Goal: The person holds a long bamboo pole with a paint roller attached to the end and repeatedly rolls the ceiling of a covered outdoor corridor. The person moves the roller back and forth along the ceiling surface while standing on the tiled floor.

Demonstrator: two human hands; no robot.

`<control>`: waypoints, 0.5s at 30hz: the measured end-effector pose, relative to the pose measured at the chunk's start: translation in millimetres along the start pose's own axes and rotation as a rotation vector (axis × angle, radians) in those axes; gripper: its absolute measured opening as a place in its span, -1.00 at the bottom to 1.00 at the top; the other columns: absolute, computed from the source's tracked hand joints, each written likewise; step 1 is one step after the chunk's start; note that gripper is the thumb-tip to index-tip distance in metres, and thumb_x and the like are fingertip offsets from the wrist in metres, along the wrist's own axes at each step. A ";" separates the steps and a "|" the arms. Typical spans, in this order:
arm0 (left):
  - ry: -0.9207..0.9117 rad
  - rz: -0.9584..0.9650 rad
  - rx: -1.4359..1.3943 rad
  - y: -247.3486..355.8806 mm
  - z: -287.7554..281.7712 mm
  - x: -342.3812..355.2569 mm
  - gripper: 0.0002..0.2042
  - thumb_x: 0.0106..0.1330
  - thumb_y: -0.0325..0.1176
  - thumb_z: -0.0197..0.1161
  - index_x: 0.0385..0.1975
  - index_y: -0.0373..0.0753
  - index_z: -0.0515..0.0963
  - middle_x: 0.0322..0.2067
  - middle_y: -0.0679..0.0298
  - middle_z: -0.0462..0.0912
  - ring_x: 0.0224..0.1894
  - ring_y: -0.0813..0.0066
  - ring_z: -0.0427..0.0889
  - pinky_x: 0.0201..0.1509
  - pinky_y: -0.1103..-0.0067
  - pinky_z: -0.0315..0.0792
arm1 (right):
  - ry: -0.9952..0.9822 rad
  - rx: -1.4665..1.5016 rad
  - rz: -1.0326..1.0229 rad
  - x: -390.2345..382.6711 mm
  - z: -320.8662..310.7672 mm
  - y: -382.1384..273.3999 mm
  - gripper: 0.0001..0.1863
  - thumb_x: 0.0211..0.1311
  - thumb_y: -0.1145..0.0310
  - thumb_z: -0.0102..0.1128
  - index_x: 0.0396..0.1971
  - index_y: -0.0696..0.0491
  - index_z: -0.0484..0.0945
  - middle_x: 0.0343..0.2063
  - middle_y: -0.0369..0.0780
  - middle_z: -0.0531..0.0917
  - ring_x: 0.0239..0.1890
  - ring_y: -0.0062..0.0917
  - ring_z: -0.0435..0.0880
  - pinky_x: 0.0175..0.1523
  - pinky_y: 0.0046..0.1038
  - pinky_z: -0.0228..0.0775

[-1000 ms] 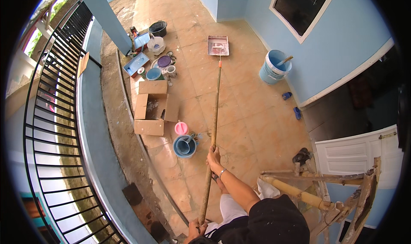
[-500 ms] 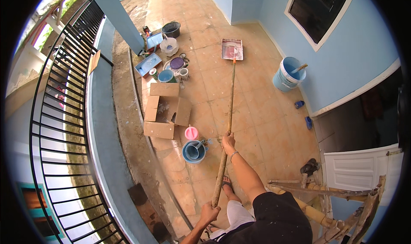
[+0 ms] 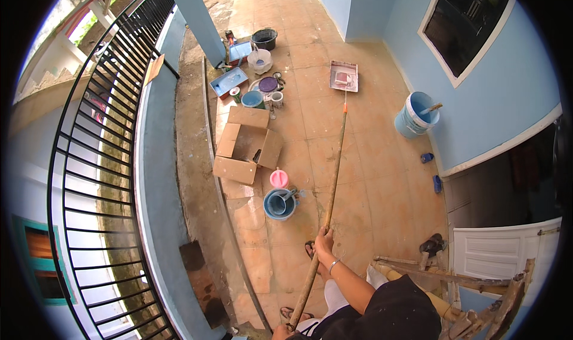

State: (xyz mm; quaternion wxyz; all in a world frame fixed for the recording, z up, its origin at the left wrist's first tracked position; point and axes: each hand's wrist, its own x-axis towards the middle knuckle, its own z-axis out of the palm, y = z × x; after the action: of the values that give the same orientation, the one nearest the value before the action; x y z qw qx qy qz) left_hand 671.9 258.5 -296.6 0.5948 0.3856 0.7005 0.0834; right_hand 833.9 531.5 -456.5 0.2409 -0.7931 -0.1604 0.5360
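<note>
A long wooden pole [image 3: 336, 182] slants from my body out to a paint roller [image 3: 343, 77], whose head rests in a pink-smeared paint tray [image 3: 353, 89] on the tiles. My right hand [image 3: 324, 242] is wrapped round the pole partway along it. Low at the picture's bottom edge, my left hand [image 3: 282, 333] grips the near end and is partly cut off. Left of the pole stands a blue bucket [image 3: 290, 214] with a dipper [image 3: 277, 204] in it, beside a pink-lidded tub [image 3: 279, 178].
An open cardboard box [image 3: 235, 169] sits left, with paint cans, a blue tray [image 3: 229, 82] and a black basin [image 3: 264, 39] beyond. A large paint bucket [image 3: 412, 120] stands by the right wall. Bamboo scaffolding [image 3: 444, 301] is close at my right; a black railing [image 3: 98, 209] runs left.
Both hands have drawn the pole back toward me, and its orange tip is now farther from the tray. The view has shifted, so the surroundings sit farther right. A foot has moved.
</note>
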 end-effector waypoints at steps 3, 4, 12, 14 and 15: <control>0.027 0.017 0.086 -14.9 21.1 31.2 -0.71 0.12 -0.27 0.31 -0.31 -0.40 0.63 -0.53 -0.03 0.66 -0.42 0.11 0.71 -0.26 0.30 0.55 | 0.042 -0.007 -0.068 45.0 2.6 -15.2 -0.52 0.56 0.03 -0.19 0.15 0.15 0.31 -0.29 0.06 0.66 -0.57 -0.22 0.69 -0.52 -0.29 0.59; 0.027 -0.026 0.149 -16.6 27.5 58.8 -0.70 0.13 -0.24 0.31 -0.30 -0.38 0.65 -0.49 -0.08 0.68 -0.39 0.03 0.72 -0.25 0.28 0.55 | 0.048 0.004 -0.080 64.8 6.1 -25.1 -0.51 0.56 0.04 -0.19 0.15 0.17 0.31 -0.29 0.07 0.66 -0.55 -0.21 0.70 -0.51 -0.28 0.60; 0.306 0.263 0.113 -16.2 30.7 71.9 -0.72 0.12 -0.44 0.25 -0.17 -0.41 0.59 -0.55 0.00 0.60 -0.46 0.15 0.64 -0.38 0.25 0.48 | 0.058 -0.087 -0.143 5.0 -3.4 1.5 -0.53 0.56 0.07 -0.17 0.16 0.17 0.30 -0.33 0.03 0.63 -0.54 -0.25 0.66 -0.50 -0.31 0.57; 0.371 0.365 0.068 -7.7 26.1 59.0 -0.72 0.13 -0.44 0.26 -0.16 -0.40 0.59 -0.55 0.00 0.60 -0.46 0.14 0.64 -0.38 0.25 0.48 | -0.045 0.067 -0.255 -40.3 -2.9 15.7 -0.55 0.56 0.08 -0.16 0.16 0.15 0.29 -0.36 0.00 0.61 -0.56 -0.29 0.63 -0.52 -0.33 0.54; 0.403 0.418 0.046 -5.9 23.6 48.7 -0.71 0.13 -0.44 0.26 -0.15 -0.40 0.58 -0.55 0.00 0.60 -0.45 0.14 0.64 -0.37 0.25 0.48 | -0.098 0.135 -0.304 -60.7 -1.0 21.1 -0.56 0.56 0.08 -0.15 0.16 0.13 0.29 -0.38 -0.02 0.60 -0.57 -0.31 0.62 -0.53 -0.34 0.53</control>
State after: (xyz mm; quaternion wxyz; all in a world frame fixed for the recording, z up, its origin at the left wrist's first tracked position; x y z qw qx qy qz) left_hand 690.7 277.5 -344.0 0.4046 0.5105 0.7116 0.2633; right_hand 812.1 482.6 -421.0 0.3640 -0.7144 -0.2537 0.5411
